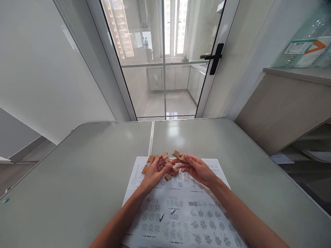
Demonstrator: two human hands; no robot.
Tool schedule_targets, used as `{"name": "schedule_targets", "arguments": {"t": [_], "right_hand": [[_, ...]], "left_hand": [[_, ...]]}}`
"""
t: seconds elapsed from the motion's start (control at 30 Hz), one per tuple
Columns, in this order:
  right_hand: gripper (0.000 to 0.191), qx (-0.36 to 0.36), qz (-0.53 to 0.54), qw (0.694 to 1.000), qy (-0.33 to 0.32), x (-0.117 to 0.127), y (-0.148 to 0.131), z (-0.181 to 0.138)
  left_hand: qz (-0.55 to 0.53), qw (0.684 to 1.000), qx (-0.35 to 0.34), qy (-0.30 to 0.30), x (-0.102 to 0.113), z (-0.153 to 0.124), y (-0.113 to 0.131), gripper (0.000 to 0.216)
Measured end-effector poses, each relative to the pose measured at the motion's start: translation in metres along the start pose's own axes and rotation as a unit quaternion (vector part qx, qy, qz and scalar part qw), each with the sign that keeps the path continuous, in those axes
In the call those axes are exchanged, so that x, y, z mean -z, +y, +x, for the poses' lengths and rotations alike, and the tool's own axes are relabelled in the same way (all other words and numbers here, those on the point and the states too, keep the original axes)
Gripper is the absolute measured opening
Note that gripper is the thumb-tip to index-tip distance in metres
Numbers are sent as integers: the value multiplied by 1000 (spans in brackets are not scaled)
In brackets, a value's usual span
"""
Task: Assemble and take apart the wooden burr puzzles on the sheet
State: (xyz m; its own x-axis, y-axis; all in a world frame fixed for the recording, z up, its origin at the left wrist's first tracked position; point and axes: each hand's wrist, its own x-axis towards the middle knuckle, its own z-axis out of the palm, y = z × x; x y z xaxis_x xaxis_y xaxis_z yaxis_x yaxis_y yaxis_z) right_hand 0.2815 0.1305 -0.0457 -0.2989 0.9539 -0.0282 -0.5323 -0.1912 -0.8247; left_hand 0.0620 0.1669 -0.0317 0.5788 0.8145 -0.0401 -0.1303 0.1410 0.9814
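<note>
My left hand (155,173) is closed on a notched wooden puzzle piece (165,157), pinched between thumb and fingers above the printed sheet (178,196). Facing it, my right hand (198,169) grips another notched wooden puzzle piece (176,154) by its end, its free end pointing up and left. The two held pieces are close together; whether they touch I cannot tell. Several more wooden pieces (144,169) lie on the sheet beside and behind my left hand, partly covered by it. One wooden block (168,177) rests just below my fingers.
Rows of small line diagrams and two dark tick marks cover the sheet, which lies on a grey-green table (103,179) with a seam. Beyond the table's far edge stands a glass door with a black handle (216,58). Wrapped plastic bottles (305,48) sit on a shelf at right.
</note>
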Motion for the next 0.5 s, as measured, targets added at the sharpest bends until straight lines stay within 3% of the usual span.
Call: {"name": "schedule_targets", "arguments": {"t": [0.17,0.5], "right_hand": [[49,15,-70,997,29,-3,4,0],[50,39,-203,978,7,-6,6,-1]], "left_hand": [[4,1000,-3,10,0,-1,-6,80],[54,998,21,-12,-6,-6,3,74]]}}
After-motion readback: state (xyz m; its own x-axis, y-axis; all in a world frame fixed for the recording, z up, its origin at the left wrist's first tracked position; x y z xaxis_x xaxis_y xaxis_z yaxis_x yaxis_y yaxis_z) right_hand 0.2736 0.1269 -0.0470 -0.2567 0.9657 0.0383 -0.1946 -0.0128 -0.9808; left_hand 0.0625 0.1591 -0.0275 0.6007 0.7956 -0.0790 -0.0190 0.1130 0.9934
